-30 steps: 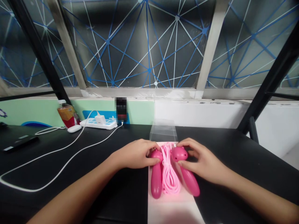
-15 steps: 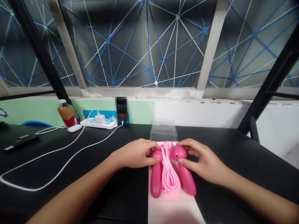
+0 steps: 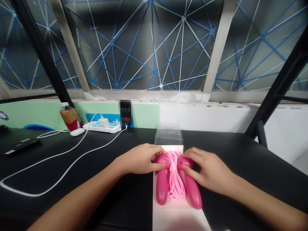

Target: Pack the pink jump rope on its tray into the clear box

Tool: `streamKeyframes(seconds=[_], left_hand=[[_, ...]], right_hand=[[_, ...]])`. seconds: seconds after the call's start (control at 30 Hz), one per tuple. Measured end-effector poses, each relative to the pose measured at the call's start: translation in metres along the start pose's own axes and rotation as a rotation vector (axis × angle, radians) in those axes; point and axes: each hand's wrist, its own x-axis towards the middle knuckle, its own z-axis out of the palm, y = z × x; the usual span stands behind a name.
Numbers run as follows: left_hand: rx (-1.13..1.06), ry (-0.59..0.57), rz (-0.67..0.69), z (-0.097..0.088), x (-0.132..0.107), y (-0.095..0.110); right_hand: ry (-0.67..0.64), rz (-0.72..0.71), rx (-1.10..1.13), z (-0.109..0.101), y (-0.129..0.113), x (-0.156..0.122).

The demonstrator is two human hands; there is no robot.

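Left hand [image 3: 138, 159]: I'm grasping the left handle [image 3: 161, 186] near its top.
Right hand [image 3: 207, 171]: I'm grasping the right handle [image 3: 192, 189] too.
Skipping rope [image 3: 175, 176]: it's lying bunched between the handles on the white card [image 3: 178, 219].
Clear box [image 3: 168, 136]: it's standing just beyond the card, the rope outside it.

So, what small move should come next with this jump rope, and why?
Probably slide everything toward the clear plastic box, directly beyond: the left hand and right hand hold the left grip and right grip beside the coiled pink rope.
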Motion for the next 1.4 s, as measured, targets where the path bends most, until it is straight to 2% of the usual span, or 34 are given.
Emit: streamKeyframes(seconds=[0.2,0.37,0.77,0.97,1.13,1.27,1.4], left_hand=[[-0.011,0.003,-0.01,0.0,0.0,0.001],[-0.105,-0.088,-0.037,-0.004,-0.002,0.0],[-0.182,-0.076,-0.02,-0.002,0.003,-0.002],[-0.181,-0.042,-0.026,-0.001,0.003,-0.002],[-0.102,-0.025,-0.06,0.001,0.004,-0.001],[-0.09,-0.011,-0.088,0.003,0.004,0.0],[-0.076,0.007,-0.094,0.008,0.006,0.001]], right_hand=[[0.004,0.037,-0.029,0.003,-0.006,0.002],[-0.017,0.046,0.02,0.003,-0.003,0.001],[0.03,0.014,0.161,0.009,0.004,-0.001],[0.0,0.019,0.091,0.008,0.005,0.0],[0.032,-0.024,-0.047,0.007,0.007,0.0],[0.039,-0.111,-0.225,0.006,-0.009,-0.005],[-0.031,-0.247,-0.21,0.007,-0.038,-0.012]])
